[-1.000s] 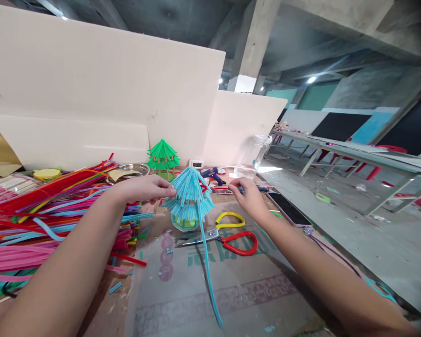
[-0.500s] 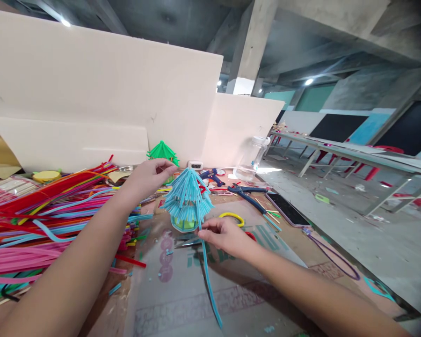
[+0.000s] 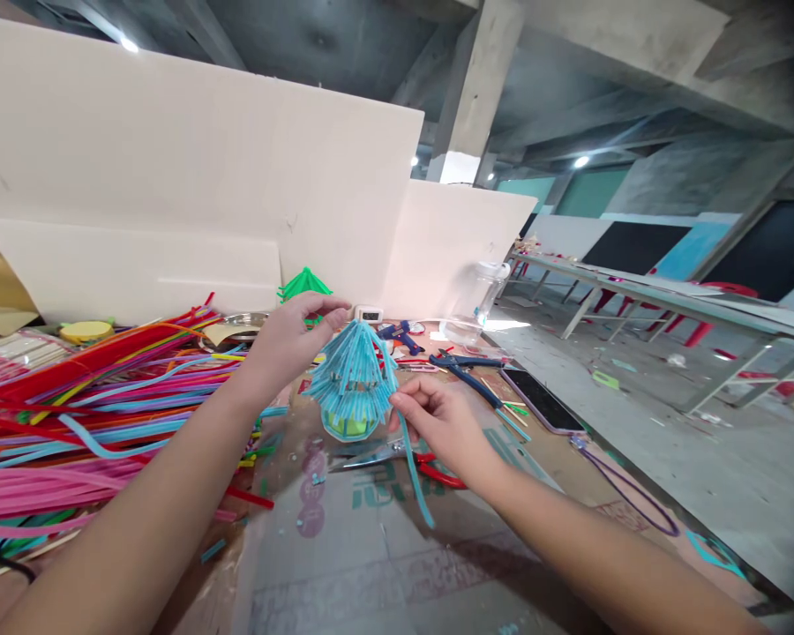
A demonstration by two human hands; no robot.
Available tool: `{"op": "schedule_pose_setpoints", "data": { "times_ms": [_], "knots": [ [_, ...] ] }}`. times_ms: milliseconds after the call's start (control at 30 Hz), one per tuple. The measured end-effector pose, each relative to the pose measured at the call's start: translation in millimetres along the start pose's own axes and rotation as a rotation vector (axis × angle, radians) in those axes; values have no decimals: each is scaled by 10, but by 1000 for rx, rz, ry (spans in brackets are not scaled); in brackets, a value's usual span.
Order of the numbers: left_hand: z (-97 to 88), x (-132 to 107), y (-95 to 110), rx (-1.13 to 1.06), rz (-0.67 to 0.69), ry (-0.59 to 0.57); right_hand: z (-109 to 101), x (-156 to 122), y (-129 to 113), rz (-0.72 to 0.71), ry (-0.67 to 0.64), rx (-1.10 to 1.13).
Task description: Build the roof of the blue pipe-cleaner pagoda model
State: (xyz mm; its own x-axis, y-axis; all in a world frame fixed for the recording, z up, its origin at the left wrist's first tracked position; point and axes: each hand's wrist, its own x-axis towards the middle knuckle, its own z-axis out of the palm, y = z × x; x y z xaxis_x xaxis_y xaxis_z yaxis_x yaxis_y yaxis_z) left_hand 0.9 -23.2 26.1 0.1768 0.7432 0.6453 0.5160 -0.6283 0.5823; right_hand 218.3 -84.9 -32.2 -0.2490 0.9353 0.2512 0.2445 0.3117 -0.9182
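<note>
A two-tiered blue pagoda model [image 3: 352,375] built of pipe cleaners stands upright on the work surface, with yellow-green showing in its base. At its right side my right hand [image 3: 440,419] pinches a light blue pipe cleaner [image 3: 415,481], whose loose end hangs down toward me. The upper part of that pipe cleaner runs up along the roof. My left hand [image 3: 297,339] is beside the roof's upper left, thumb and fingers curved and slightly apart, with nothing visible between them. Red-handled scissors [image 3: 443,474] lie below my right hand, their blades pointing left.
Many coloured pipe cleaners [image 3: 106,432] are heaped at the left. Behind stand a green roofed model [image 3: 304,282], a small white digital display [image 3: 369,315], a glue gun [image 3: 402,337] and a clear bottle [image 3: 473,304]. Blue-handled pliers [image 3: 467,369] and a phone [image 3: 543,399] lie right.
My right hand has moved right and slightly up, drawing the pipe cleaner away from the model's front; its hanging end is shorter. My left hand has shifted slightly right, toward the roof top.
</note>
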Motion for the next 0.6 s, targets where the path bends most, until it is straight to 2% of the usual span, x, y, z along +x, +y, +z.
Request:
{"op": "schedule_pose_setpoints", "data": {
  "times_ms": [100,267,367,467,600],
  "knots": [
    [-14,-10,54,22,76,28,38,94,-74,18,12,69],
    [30,-24,124,50,199,-64,90,137,-119,13,7,69],
    [75,-22,137,40,215,-73,92,148,-106,-3,6,65],
    [110,-2,126,86,233,-27,82,154,-73,-7,2,105],
    [139,42,98,62,131,73,42,188,-34,-9,31,121]
  ]
}}
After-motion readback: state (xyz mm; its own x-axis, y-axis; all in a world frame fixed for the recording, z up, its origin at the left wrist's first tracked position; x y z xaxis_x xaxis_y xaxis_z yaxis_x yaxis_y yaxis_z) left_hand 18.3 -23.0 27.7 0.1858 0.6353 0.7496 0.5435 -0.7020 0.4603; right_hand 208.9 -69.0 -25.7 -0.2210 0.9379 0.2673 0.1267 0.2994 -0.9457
